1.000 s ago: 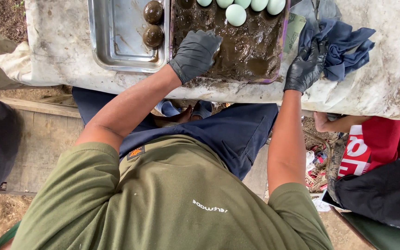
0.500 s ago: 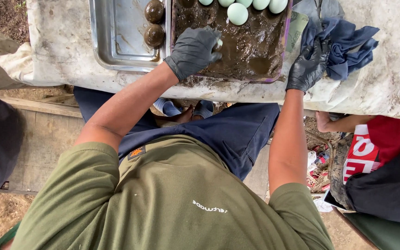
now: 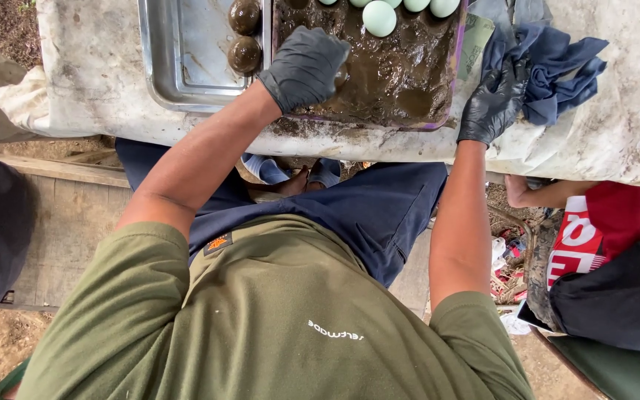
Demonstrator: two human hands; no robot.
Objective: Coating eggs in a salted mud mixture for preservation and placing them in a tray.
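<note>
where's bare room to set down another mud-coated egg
The metal tray is bare left of the two coated eggs. The mud tray is crowded: pale eggs at the top, left hand in the mud.

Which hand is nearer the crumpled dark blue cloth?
Right. The right hand touches the crumpled dark blue cloth; the left hand is across the mud-filled tray.

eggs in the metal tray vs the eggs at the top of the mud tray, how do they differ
The two eggs in the metal tray are coated dark brown with mud; the eggs in the mud tray are clean, pale green. The coated eggs rest on bare steel, while the pale eggs sit in wet mud. Both look alike in size and rounded shape.
</note>
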